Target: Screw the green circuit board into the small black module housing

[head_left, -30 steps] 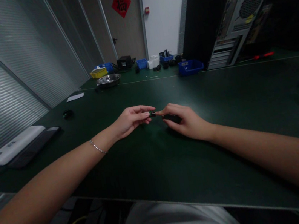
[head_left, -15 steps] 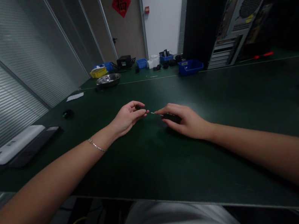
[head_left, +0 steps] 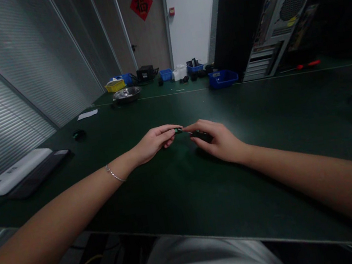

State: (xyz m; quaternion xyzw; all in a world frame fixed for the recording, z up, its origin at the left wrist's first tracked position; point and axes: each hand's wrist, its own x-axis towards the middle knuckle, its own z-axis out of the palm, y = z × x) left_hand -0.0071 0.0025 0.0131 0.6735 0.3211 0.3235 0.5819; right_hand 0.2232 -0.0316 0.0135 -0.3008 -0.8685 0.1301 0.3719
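Observation:
Over the middle of the dark green table point(head_left: 159, 193), my left hand point(head_left: 156, 143) pinches a small dark part with a green patch point(head_left: 178, 130) between thumb and fingers. Much of that part is hidden by the fingers. My right hand point(head_left: 216, 139) is wrapped round the black handle of a small screwdriver point(head_left: 202, 136), its index finger stretched along the thin metal shaft. The shaft points left and its tip meets the part, or comes very close to it; I cannot tell which.
A metal bowl point(head_left: 127, 95), a blue bin point(head_left: 223, 78) and a yellow tray point(head_left: 115, 86) stand at the back. An open computer case point(head_left: 261, 23) rises at back right, near a red-handled tool point(head_left: 308, 64). Left lie a mouse point(head_left: 78, 134) and a white device point(head_left: 17, 172).
My left hand has turned the small part so that its green patch shows, and brought it right up to the screwdriver tip. My right hand has barely moved.

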